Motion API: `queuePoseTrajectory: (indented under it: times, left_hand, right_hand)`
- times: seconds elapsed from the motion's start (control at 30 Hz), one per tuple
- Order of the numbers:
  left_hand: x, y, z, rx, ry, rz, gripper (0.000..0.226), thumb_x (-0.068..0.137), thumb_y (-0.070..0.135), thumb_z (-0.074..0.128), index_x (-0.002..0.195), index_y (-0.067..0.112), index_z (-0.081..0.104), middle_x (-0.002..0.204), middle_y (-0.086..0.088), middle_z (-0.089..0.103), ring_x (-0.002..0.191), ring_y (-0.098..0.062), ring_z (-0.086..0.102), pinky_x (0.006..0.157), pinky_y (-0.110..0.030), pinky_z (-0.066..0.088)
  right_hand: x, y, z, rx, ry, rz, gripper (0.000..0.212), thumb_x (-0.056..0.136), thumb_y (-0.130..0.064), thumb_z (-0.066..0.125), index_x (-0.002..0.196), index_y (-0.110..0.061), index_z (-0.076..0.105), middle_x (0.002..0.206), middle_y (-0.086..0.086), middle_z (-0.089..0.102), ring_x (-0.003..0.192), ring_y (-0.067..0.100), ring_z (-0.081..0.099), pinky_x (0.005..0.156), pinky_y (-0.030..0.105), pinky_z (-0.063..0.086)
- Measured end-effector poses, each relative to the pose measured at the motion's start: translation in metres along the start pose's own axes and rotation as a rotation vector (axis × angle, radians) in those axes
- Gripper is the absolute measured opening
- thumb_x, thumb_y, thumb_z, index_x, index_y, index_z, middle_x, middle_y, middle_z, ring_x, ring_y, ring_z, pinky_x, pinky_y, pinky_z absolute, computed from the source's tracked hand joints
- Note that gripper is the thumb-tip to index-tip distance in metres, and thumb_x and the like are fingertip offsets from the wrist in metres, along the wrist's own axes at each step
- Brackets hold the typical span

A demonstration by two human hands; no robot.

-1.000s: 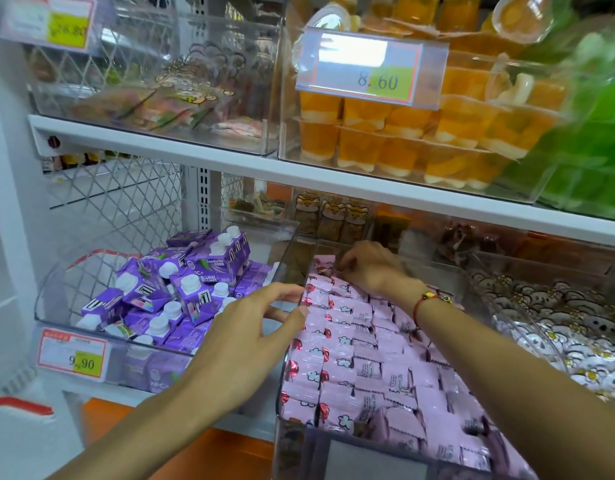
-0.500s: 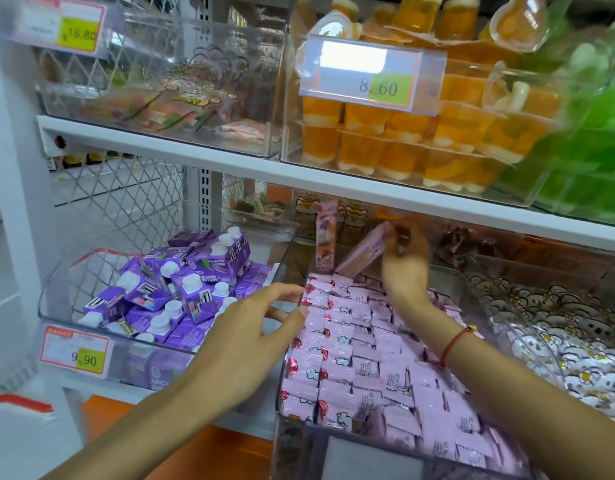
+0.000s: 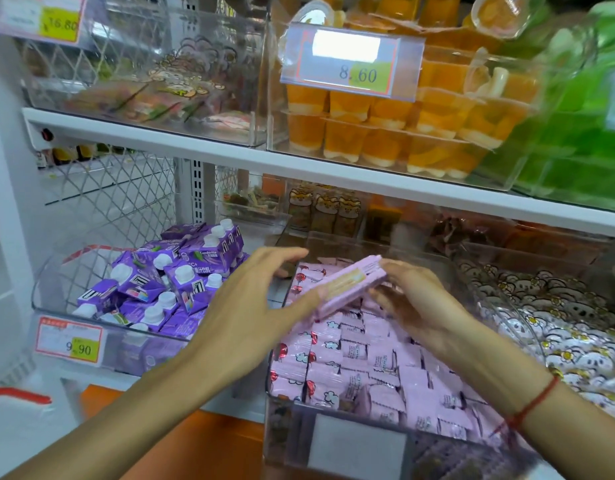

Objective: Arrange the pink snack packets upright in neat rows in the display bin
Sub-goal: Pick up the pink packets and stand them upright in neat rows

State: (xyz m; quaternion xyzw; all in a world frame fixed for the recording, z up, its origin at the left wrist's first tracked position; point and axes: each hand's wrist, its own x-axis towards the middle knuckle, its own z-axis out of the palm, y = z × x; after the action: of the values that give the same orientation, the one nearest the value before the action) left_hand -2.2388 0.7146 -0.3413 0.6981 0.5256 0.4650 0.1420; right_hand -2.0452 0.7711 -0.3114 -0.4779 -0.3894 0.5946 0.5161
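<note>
Both hands meet over the bin (image 3: 282, 403), left hand (image 3: 257, 306) and right hand (image 3: 420, 306) with a packet (image 3: 347, 285) between them, above the rows of packets (image 3: 361, 362) inside. Cartons (image 3: 167, 282) sit in the bin to the left, sweets (image 3: 569, 327) to the right, cups (image 3: 385, 133) on the shelf (image 3: 195, 147) above.

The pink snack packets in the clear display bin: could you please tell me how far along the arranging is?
Mostly done: the pink snack packets stand in rows across the display bin. In hand: the left hand and right hand hold a small stack of packets above the rows. Left: setting that stack in and tidying the leaning packets at the front right.
</note>
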Motion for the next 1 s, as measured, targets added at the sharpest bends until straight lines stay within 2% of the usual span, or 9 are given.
queuePoseTrajectory:
  times: [0.1, 0.2, 0.27, 0.37, 0.43, 0.5, 0.7, 0.87, 1.0]
  left_hand:
    - [0.004, 0.011, 0.004, 0.116, -0.084, 0.109, 0.049, 0.079, 0.061, 0.058, 0.125, 0.046, 0.051, 0.115, 0.029, 0.056, 0.103, 0.009, 0.049, 0.080, -0.020, 0.045]
    - [0.005, 0.014, 0.005, 0.050, -0.067, 0.108, 0.035, 0.082, 0.054, 0.060, 0.116, 0.048, 0.058, 0.101, 0.026, 0.067, 0.091, 0.007, 0.060, 0.074, -0.024, 0.050]
    - [0.013, 0.014, 0.002, -0.058, -0.036, -0.035, 0.025, 0.082, 0.051, 0.063, 0.106, 0.042, 0.066, 0.088, 0.020, 0.071, 0.084, 0.003, 0.063, 0.074, -0.027, 0.051]
    - [0.032, 0.017, -0.001, -0.121, -0.047, -0.198, 0.014, 0.078, 0.046, 0.068, 0.083, 0.034, 0.073, 0.065, 0.017, 0.069, 0.065, 0.003, 0.062, 0.067, -0.026, 0.047]
    - [0.042, 0.025, 0.000, -0.185, -0.132, -0.217, 0.018, 0.077, 0.046, 0.069, 0.077, 0.029, 0.073, 0.058, 0.016, 0.067, 0.055, 0.006, 0.059, 0.060, -0.021, 0.044]
    - [0.049, 0.034, 0.003, -0.228, -0.195, -0.203, 0.026, 0.082, 0.049, 0.064, 0.073, 0.026, 0.073, 0.052, 0.016, 0.063, 0.046, 0.008, 0.053, 0.050, -0.013, 0.038]
    - [0.078, 0.032, 0.003, -0.418, -0.171, -0.282, 0.044, 0.098, 0.046, 0.035, 0.086, 0.023, 0.070, 0.085, 0.006, 0.073, 0.067, -0.006, 0.066, 0.045, -0.012, 0.042]
    - [0.098, 0.006, 0.010, -0.063, -0.231, -0.050, 0.019, 0.090, 0.010, 0.060, 0.107, 0.014, 0.067, 0.104, 0.001, 0.069, 0.093, -0.008, 0.063, 0.077, -0.009, 0.047]
    - [0.122, -0.004, 0.016, 0.012, -0.261, 0.032, 0.021, 0.085, 0.019, 0.068, 0.106, 0.017, 0.068, 0.107, 0.000, 0.070, 0.098, -0.012, 0.065, 0.092, -0.027, 0.049]
  right_hand:
    - [-0.013, 0.001, 0.007, 0.119, -0.071, 0.091, 0.017, 0.095, -0.006, 0.050, 0.103, 0.003, 0.062, 0.082, 0.011, 0.067, 0.068, 0.014, 0.066, 0.047, 0.015, 0.053]
    - [-0.019, -0.005, 0.004, 0.083, -0.122, 0.068, 0.015, 0.094, -0.006, 0.052, 0.100, 0.000, 0.065, 0.086, 0.009, 0.070, 0.076, 0.016, 0.068, 0.053, 0.017, 0.054]
    - [-0.020, -0.007, -0.004, -0.286, -0.141, -0.144, 0.021, 0.095, -0.012, 0.053, 0.114, -0.014, 0.060, 0.108, 0.001, 0.067, 0.095, 0.012, 0.066, 0.073, 0.021, 0.054]
    - [-0.024, -0.008, -0.013, -0.931, -0.272, -0.650, 0.056, 0.089, -0.020, 0.063, 0.135, -0.040, 0.040, 0.137, -0.019, 0.039, 0.128, 0.002, 0.036, 0.102, 0.021, 0.032]
    - [-0.024, -0.005, -0.010, -1.106, -0.357, -0.856, 0.063, 0.085, -0.023, 0.067, 0.137, -0.042, 0.039, 0.140, -0.017, 0.036, 0.130, 0.004, 0.028, 0.103, 0.021, 0.027]
    - [-0.017, -0.002, -0.009, -1.151, -0.264, -0.958, 0.053, 0.082, -0.022, 0.069, 0.130, -0.035, 0.051, 0.122, -0.009, 0.053, 0.113, 0.010, 0.042, 0.092, 0.024, 0.037]
    - [0.004, -0.010, -0.017, -0.567, -0.292, -0.253, 0.035, 0.077, -0.036, 0.072, 0.110, -0.024, 0.066, 0.091, -0.007, 0.074, 0.076, 0.000, 0.064, 0.066, 0.015, 0.047]
    - [0.022, -0.010, -0.025, -0.484, -0.258, -0.099, 0.039, 0.077, -0.037, 0.072, 0.111, -0.022, 0.064, 0.089, -0.009, 0.074, 0.073, -0.002, 0.066, 0.059, 0.012, 0.047]
    - [0.036, -0.013, -0.030, -0.504, -0.212, -0.151, 0.033, 0.077, -0.033, 0.075, 0.107, -0.027, 0.063, 0.092, -0.012, 0.074, 0.079, -0.003, 0.068, 0.062, 0.010, 0.048]
